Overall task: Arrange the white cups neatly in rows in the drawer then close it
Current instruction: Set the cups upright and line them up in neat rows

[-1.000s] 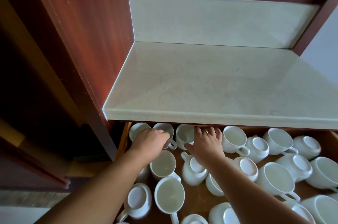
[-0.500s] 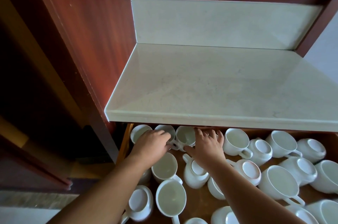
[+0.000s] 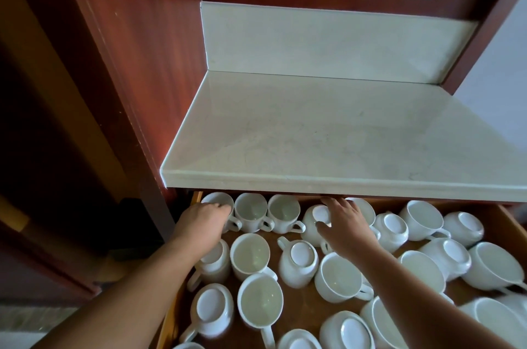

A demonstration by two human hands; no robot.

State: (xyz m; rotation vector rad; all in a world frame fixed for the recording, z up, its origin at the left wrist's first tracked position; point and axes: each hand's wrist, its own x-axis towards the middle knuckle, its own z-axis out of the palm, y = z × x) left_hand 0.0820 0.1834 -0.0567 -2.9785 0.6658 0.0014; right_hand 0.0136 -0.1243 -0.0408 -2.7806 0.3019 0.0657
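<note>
1. Left hand (image 3: 204,219) curls its fingers over the near rim of the white glazed ceramic corner cup (image 3: 216,201), which stands upright at 10 o'clock in the open wooden drawer (image 3: 306,306).
2. Right hand (image 3: 345,223) is spread with straight fingers over the upturned white ceramic cup (image 3: 318,216) at 12 o'clock. Its thumb lies against the cup's side, and it grips nothing.
3. Just beside the corner cup, toward 3 o'clock, stand the second upright cup (image 3: 251,210) and the third upright cup (image 3: 283,210). Together they form the beginning of a row, tucked partly under the pale marble worktop (image 3: 328,135).
4. Loose white cups (image 3: 261,303) lie scattered from 3 round to 7 o'clock. Some are mouth up and others base up, and several touch.
5. Such cups are probably rigid, fairly light and slick with glaze. They are also brittle, so rims and handles would chip if knocked together.
6. For the upturned cup, the best hold is likely around the body from above, with the thumb opposite the fingers. Hooking the loop handle is the alternative.
7. Turning it over needs room, and the worktop edge hangs low, so it looks safer to flip it nearer 6 o'clock and then set it gently beside the third upright cup.
</note>
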